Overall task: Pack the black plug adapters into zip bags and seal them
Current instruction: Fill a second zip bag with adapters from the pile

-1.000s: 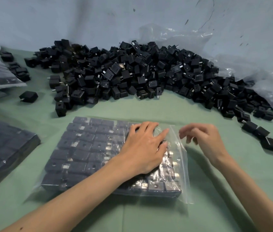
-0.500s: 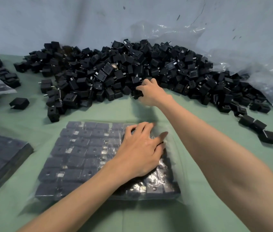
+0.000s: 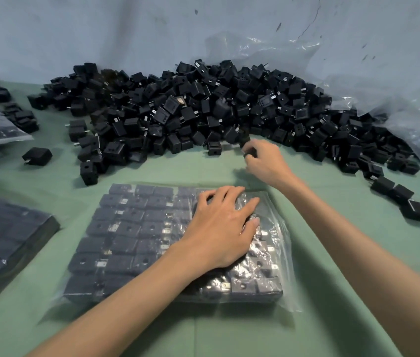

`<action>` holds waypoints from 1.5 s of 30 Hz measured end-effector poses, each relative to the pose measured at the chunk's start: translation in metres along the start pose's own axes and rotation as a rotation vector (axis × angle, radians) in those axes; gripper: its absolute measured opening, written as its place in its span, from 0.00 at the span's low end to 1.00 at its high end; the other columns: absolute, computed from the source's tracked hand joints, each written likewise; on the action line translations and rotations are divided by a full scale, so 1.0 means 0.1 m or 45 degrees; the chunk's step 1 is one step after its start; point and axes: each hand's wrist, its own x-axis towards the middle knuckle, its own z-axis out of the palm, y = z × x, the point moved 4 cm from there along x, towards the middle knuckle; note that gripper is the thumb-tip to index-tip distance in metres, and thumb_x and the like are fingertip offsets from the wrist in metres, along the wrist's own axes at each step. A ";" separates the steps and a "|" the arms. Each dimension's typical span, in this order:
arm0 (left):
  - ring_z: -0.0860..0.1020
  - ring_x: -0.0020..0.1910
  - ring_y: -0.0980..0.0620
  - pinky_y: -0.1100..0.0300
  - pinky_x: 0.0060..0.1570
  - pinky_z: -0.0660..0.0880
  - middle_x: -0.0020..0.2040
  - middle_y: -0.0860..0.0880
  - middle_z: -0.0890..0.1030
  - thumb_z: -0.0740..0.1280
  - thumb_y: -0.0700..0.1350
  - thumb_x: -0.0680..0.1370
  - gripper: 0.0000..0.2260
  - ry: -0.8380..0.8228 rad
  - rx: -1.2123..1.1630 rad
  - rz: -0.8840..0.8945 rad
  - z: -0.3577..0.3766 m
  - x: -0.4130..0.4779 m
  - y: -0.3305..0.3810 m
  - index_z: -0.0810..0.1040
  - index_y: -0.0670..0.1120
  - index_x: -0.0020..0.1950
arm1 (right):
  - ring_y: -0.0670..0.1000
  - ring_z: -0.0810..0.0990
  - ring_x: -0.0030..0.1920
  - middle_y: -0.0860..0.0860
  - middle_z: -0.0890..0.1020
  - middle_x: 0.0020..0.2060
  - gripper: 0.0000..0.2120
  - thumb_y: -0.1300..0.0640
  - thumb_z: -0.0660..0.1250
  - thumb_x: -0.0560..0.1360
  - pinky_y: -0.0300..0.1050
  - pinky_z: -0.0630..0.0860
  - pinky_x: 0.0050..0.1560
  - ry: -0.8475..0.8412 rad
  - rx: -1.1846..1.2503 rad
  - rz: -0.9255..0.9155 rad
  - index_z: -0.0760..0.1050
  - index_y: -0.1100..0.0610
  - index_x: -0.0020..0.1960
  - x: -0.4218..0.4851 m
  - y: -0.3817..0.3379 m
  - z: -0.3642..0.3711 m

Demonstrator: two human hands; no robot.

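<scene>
Left hand (image 3: 219, 228) presses our zip bag (image 3: 126, 233) flat; beyond it, right hand (image 3: 265, 162) pinches an adapter (image 3: 250, 152); we should slot it in squarely.

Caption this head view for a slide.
Left hand rests on the zip bag while right hand pinches an adapter by the pile.

This is looking like a small hand-packing workshop. A desk (image 3: 229, 331) under green cloth is carrying a huge loose heap of identical black plug adapters (image 3: 203, 112) at twelve o'clock, banking against a plain, scuffed pale wall (image 3: 101, 29). Toward six o'clock a clear zip bag (image 3: 131, 235) is lying flat with adapters sitting inside in neat rows. Filled bags (image 3: 5, 243) are lying in stacks at nine o'clock, and crumpled clear plastic sheeting (image 3: 409, 119) is sprawling at two o'clock. Bulk parts beside finished packs are pointing to piecework.
</scene>
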 end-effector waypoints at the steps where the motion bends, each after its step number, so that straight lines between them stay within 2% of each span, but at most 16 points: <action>1: 0.52 0.74 0.52 0.48 0.70 0.48 0.76 0.49 0.58 0.47 0.57 0.81 0.23 -0.005 0.001 -0.005 0.00 0.00 0.00 0.57 0.54 0.76 | 0.55 0.77 0.52 0.55 0.80 0.52 0.13 0.63 0.61 0.73 0.45 0.71 0.53 -0.022 0.050 0.013 0.78 0.57 0.55 -0.13 0.06 -0.06; 3: 0.52 0.74 0.51 0.48 0.70 0.48 0.76 0.48 0.58 0.47 0.57 0.81 0.24 -0.022 0.000 -0.009 0.00 0.00 0.01 0.56 0.54 0.77 | 0.52 0.77 0.50 0.51 0.80 0.52 0.16 0.61 0.64 0.73 0.45 0.73 0.55 -0.069 0.101 0.047 0.78 0.52 0.59 -0.42 0.20 -0.21; 5: 0.52 0.74 0.51 0.48 0.71 0.48 0.76 0.49 0.58 0.46 0.58 0.81 0.25 -0.031 -0.003 -0.016 0.00 0.00 0.01 0.54 0.53 0.78 | 0.47 0.78 0.48 0.49 0.80 0.50 0.17 0.58 0.68 0.73 0.40 0.73 0.52 -0.035 0.156 0.072 0.78 0.48 0.61 -0.70 0.36 -0.39; 7: 0.52 0.74 0.52 0.48 0.71 0.48 0.76 0.49 0.57 0.46 0.58 0.81 0.26 -0.033 -0.006 -0.027 -0.01 0.00 0.01 0.51 0.51 0.78 | 0.35 0.76 0.45 0.43 0.82 0.46 0.14 0.55 0.73 0.71 0.29 0.69 0.45 -0.022 0.212 0.106 0.81 0.45 0.55 -0.93 0.47 -0.52; 9: 0.52 0.75 0.53 0.48 0.72 0.48 0.76 0.50 0.57 0.46 0.59 0.81 0.27 -0.036 -0.010 -0.034 -0.01 0.00 0.02 0.49 0.50 0.78 | 0.30 0.75 0.39 0.38 0.82 0.41 0.12 0.53 0.75 0.69 0.25 0.67 0.38 -0.055 0.234 0.147 0.82 0.43 0.51 -1.08 0.53 -0.56; 12: 0.53 0.74 0.53 0.49 0.72 0.48 0.76 0.50 0.57 0.47 0.59 0.81 0.28 -0.027 -0.023 -0.042 -0.02 0.00 0.01 0.46 0.49 0.79 | 0.37 0.79 0.34 0.44 0.84 0.40 0.12 0.56 0.76 0.68 0.28 0.73 0.37 -0.096 0.458 0.187 0.82 0.43 0.49 -1.20 0.51 -0.52; 15: 0.53 0.74 0.53 0.50 0.72 0.49 0.76 0.50 0.58 0.47 0.59 0.81 0.29 -0.010 -0.030 -0.045 -0.02 0.00 0.01 0.45 0.49 0.79 | 0.48 0.83 0.42 0.52 0.80 0.47 0.14 0.63 0.74 0.70 0.39 0.79 0.41 -0.160 0.692 0.180 0.81 0.48 0.51 -1.25 0.43 -0.41; 18: 0.54 0.74 0.54 0.50 0.72 0.50 0.76 0.51 0.58 0.47 0.59 0.81 0.30 -0.003 -0.030 -0.046 -0.02 0.00 0.01 0.43 0.48 0.79 | 0.48 0.83 0.47 0.54 0.79 0.50 0.14 0.65 0.73 0.70 0.38 0.79 0.45 -0.157 0.796 0.191 0.81 0.51 0.52 -1.27 0.35 -0.31; 21: 0.54 0.73 0.54 0.50 0.71 0.50 0.76 0.51 0.58 0.47 0.59 0.81 0.30 0.003 -0.035 -0.047 -0.02 0.01 0.01 0.40 0.48 0.78 | 0.47 0.83 0.41 0.57 0.84 0.46 0.10 0.65 0.72 0.71 0.35 0.77 0.38 -0.114 1.039 0.222 0.81 0.55 0.51 -1.30 0.28 -0.21; 25: 0.55 0.72 0.54 0.51 0.71 0.50 0.74 0.51 0.60 0.47 0.59 0.81 0.31 0.009 -0.058 -0.050 -0.02 0.01 0.02 0.37 0.48 0.78 | 0.44 0.82 0.40 0.46 0.84 0.41 0.09 0.57 0.77 0.67 0.34 0.77 0.39 0.112 0.788 0.197 0.80 0.53 0.45 -1.31 0.27 -0.13; 29: 0.56 0.72 0.53 0.50 0.71 0.51 0.74 0.51 0.60 0.47 0.59 0.81 0.32 0.014 -0.049 -0.058 -0.02 0.01 0.02 0.36 0.47 0.77 | 0.51 0.83 0.41 0.50 0.83 0.42 0.14 0.54 0.79 0.64 0.46 0.80 0.44 0.125 0.769 0.246 0.79 0.54 0.46 -1.31 0.30 -0.11; 35: 0.55 0.72 0.54 0.52 0.71 0.50 0.74 0.51 0.60 0.48 0.59 0.80 0.32 0.033 -0.065 -0.053 -0.03 0.00 0.03 0.37 0.46 0.78 | 0.48 0.83 0.43 0.50 0.84 0.42 0.14 0.58 0.78 0.65 0.39 0.80 0.43 0.123 0.830 0.219 0.79 0.57 0.47 -1.31 0.26 -0.05; 38: 0.55 0.73 0.54 0.53 0.71 0.50 0.75 0.50 0.60 0.49 0.59 0.80 0.32 0.039 -0.084 -0.056 -0.02 0.00 0.02 0.40 0.46 0.78 | 0.50 0.84 0.41 0.51 0.84 0.40 0.13 0.57 0.79 0.65 0.43 0.80 0.43 0.142 0.866 0.279 0.78 0.57 0.46 -1.32 0.27 -0.05; 40: 0.58 0.72 0.53 0.53 0.71 0.51 0.73 0.50 0.62 0.51 0.59 0.80 0.30 0.060 -0.128 -0.082 -0.03 0.01 0.01 0.50 0.45 0.78 | 0.47 0.83 0.40 0.50 0.84 0.38 0.12 0.55 0.79 0.65 0.41 0.80 0.41 0.237 0.803 0.296 0.78 0.56 0.42 -1.33 0.27 -0.06; 42: 0.64 0.66 0.52 0.54 0.68 0.55 0.65 0.51 0.66 0.54 0.59 0.79 0.23 0.114 -0.174 -0.094 -0.05 0.01 0.00 0.63 0.48 0.70 | 0.44 0.82 0.38 0.48 0.83 0.36 0.12 0.53 0.79 0.65 0.38 0.79 0.38 0.308 0.752 0.294 0.77 0.55 0.40 -1.35 0.26 -0.07; 45: 0.66 0.60 0.53 0.53 0.64 0.58 0.57 0.52 0.66 0.57 0.58 0.79 0.15 0.175 -0.204 -0.082 -0.08 0.02 0.01 0.70 0.51 0.60 | 0.45 0.83 0.39 0.50 0.84 0.37 0.12 0.52 0.79 0.64 0.40 0.80 0.39 0.254 0.760 0.274 0.77 0.54 0.41 -1.33 0.22 -0.07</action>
